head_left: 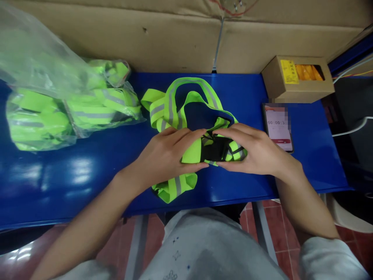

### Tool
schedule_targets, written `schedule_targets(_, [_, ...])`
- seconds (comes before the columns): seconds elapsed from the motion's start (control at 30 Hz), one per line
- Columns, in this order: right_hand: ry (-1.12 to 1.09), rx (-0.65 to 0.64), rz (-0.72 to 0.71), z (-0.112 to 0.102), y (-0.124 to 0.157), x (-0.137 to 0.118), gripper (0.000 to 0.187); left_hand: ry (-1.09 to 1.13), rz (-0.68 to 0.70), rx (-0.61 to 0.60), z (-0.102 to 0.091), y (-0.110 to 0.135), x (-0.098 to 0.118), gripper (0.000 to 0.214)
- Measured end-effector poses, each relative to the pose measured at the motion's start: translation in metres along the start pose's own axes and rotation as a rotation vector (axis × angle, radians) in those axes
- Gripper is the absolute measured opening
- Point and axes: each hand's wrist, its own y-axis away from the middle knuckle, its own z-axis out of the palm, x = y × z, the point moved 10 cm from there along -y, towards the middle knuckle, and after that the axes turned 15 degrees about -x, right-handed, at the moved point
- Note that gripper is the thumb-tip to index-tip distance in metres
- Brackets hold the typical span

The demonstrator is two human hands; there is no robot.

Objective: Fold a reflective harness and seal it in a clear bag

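Note:
Neon yellow-green straps with grey reflective stripes form a reflective harness (169,107), looped on the blue table in front of me. My left hand (167,153) is closed on its left part, thumb above and fingers below. From the other side, my right hand (250,149) grips a folded bundle of the same strap. Between the two hands shows a black piece (212,151) of the harness, perhaps a buckle or elastic; its exact kind is unclear. A loose strap end hangs out below my left hand toward the table's front edge.
Clear plastic bags (101,109) with more neon straps lie at the left. On the right, a phone (278,128) displays a timer, beside a cardboard box (300,79) with orange contents. Cardboard sheets (175,42) line the back of the blue table (96,175).

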Motion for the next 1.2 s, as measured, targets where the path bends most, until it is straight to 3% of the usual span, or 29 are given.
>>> schedule_targets(0.13, [0.016, 0.009, 0.031, -0.004, 0.001, 0.003, 0.054, 0.172, -0.023, -0.038, -0.005, 0.005, -0.012, 0.071])
schedule_targets(0.33, [0.032, -0.028, 0.044, -0.005, 0.002, 0.004, 0.054, 0.571, -0.059, -0.15, -0.009, 0.006, -0.033, 0.042])
schedule_targets(0.47, [0.032, -0.074, 0.056, -0.005, 0.002, 0.007, 0.053, 0.47, -0.153, -0.041, -0.022, 0.012, -0.05, 0.03])
schedule_targets(0.57, [0.063, -0.074, 0.054, -0.005, 0.002, 0.005, 0.053, 0.315, -0.219, 0.077, -0.032, 0.015, -0.05, 0.019])
schedule_targets(0.7, [0.114, -0.061, 0.046, -0.004, 0.002, 0.001, 0.053, 0.054, -0.29, 0.201, -0.036, 0.014, -0.023, 0.027])
schedule_targets(0.8, [0.141, -0.06, 0.035, -0.002, 0.001, -0.002, 0.051, -0.071, -0.186, 0.206, -0.03, 0.006, 0.005, 0.029])
schedule_targets(0.9, [0.161, -0.06, 0.03, -0.002, 0.001, -0.005, 0.051, 0.006, -0.071, 0.114, -0.019, 0.0, 0.011, 0.03])
schedule_targets(1.07, [0.193, -0.066, 0.016, 0.0, 0.001, -0.009, 0.051, 0.401, -0.291, 0.094, -0.013, 0.008, -0.033, 0.015])
schedule_targets(1.13, [0.208, -0.064, 0.008, -0.001, 0.001, -0.01, 0.051, 0.467, -0.353, 0.049, -0.006, 0.009, -0.04, 0.017])
schedule_targets(1.2, [0.211, -0.063, 0.012, -0.001, 0.001, -0.009, 0.051, 0.492, -0.31, 0.019, -0.003, 0.006, -0.035, 0.024])
